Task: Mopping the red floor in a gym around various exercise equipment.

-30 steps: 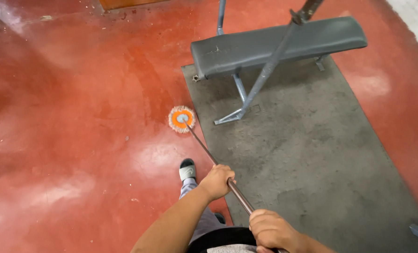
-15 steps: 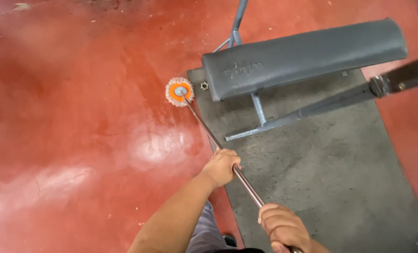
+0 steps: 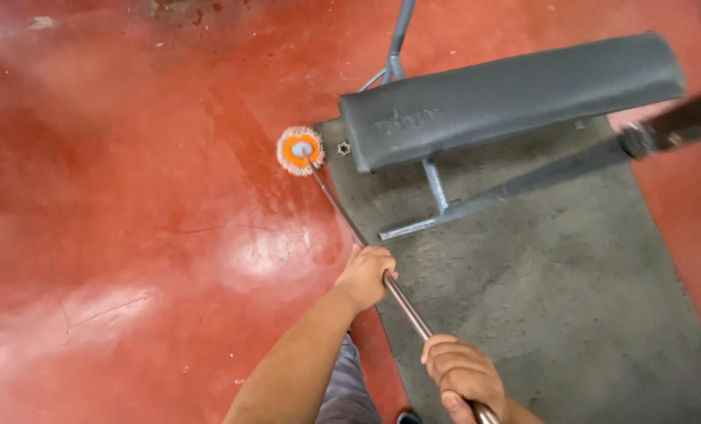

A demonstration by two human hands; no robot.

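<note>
Both hands closed on mop handle (image 3: 343, 210): left hand (image 3: 366, 276) mid-shaft, right hand (image 3: 462, 377) near top. Mop head (image 3: 300, 150) on red floor (image 3: 131, 196), ahead of left hand, at mat (image 3: 539, 275) corner, just beside bench (image 3: 507, 94).

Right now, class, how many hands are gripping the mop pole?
2. The left hand grips the mop pole at mid-length, beside the grey mat. The right hand grips it near its upper end, at the picture's bottom edge.

Bright, even light from overhead; the wet red floor (image 3: 131, 196) throws back white glare at centre and lower left. Shadows are soft, only a faint one under the bench (image 3: 507, 86). The bar (image 3: 672, 126) at the right edge is smeared with motion blur, and the frame's corners look slightly soft.
</note>
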